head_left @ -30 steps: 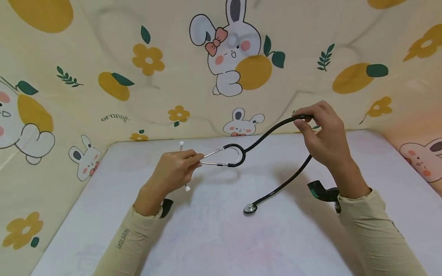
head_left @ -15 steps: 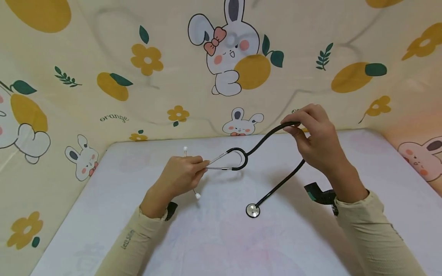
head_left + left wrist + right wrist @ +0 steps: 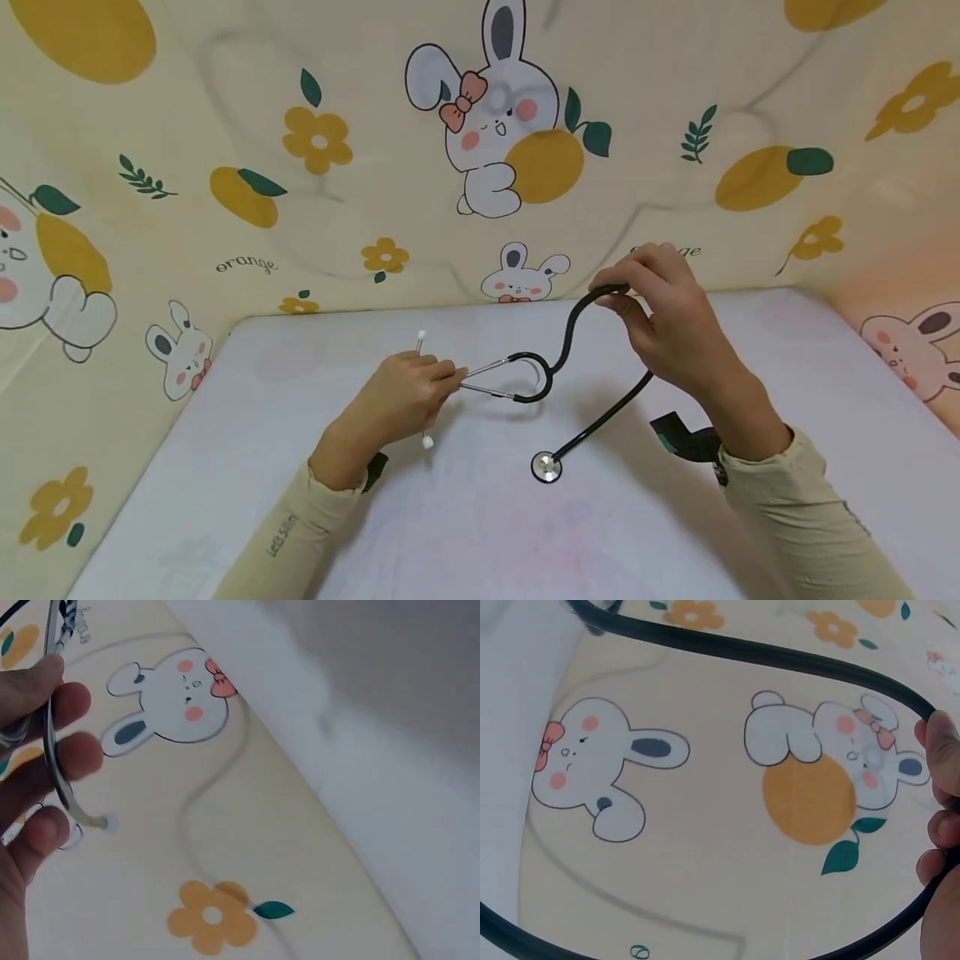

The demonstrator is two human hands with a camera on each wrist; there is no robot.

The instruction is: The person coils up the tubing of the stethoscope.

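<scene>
A stethoscope with black tubing (image 3: 567, 335) stretches between the two hands. My left hand (image 3: 414, 393) pinches its metal ear tubes (image 3: 487, 367); one white eartip (image 3: 422, 336) pokes out above the hand and another below. In the left wrist view, fingers curl round a metal ear tube (image 3: 49, 742) that ends in a pale eartip (image 3: 110, 823). Higher and to the right, my right hand (image 3: 663, 321) pinches the tubing between thumb and fingers. From there the tube runs down to the round silver chest piece (image 3: 547, 467). The right wrist view shows the tubing (image 3: 742, 649) looping through the fingers.
Below the hands is a white tabletop (image 3: 465, 533). Behind it rises a cream backdrop (image 3: 360, 200) printed with rabbits, oranges and flowers, which also runs along both sides. Black straps (image 3: 686, 437) show at the wrists.
Both hands have come closer together and lower, the right moving left, the left moving right. The tubing between them bends more sharply. The chest piece has turned its flat face toward the head camera.
</scene>
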